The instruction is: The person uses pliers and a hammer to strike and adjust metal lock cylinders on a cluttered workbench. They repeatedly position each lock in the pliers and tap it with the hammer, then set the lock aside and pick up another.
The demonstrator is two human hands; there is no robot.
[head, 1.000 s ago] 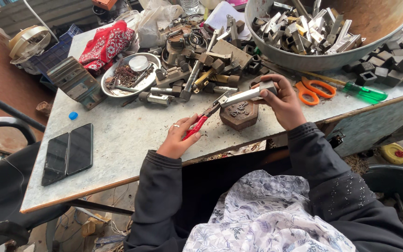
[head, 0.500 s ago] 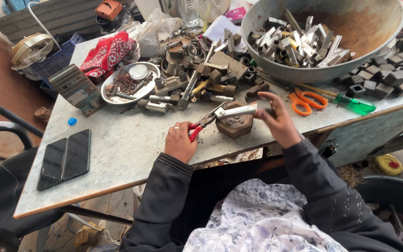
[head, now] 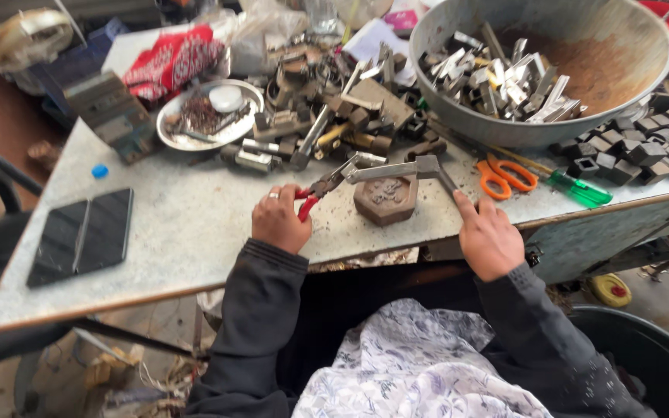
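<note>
My left hand (head: 279,220) grips red-handled pliers (head: 319,190), whose jaws clamp one end of a bent silver metal bar (head: 392,169). My right hand (head: 488,236) holds the other end of that bar, where it angles down. The bar hangs just above a brown hexagonal metal block (head: 385,200) that sits on the grey worktable (head: 187,224). Both sleeves are dark.
A large metal basin (head: 551,70) with silver parts stands at the back right. Orange scissors (head: 505,176), a green-handled screwdriver (head: 578,188), dark square pieces (head: 644,147), a pile of lock parts (head: 334,108), a round dish (head: 207,116) and a black phone case (head: 83,232) lie around.
My hands have drawn nearer to the table's front edge. The bar now lies level over the hexagonal block, and my right hand has slid down to its bent end.
</note>
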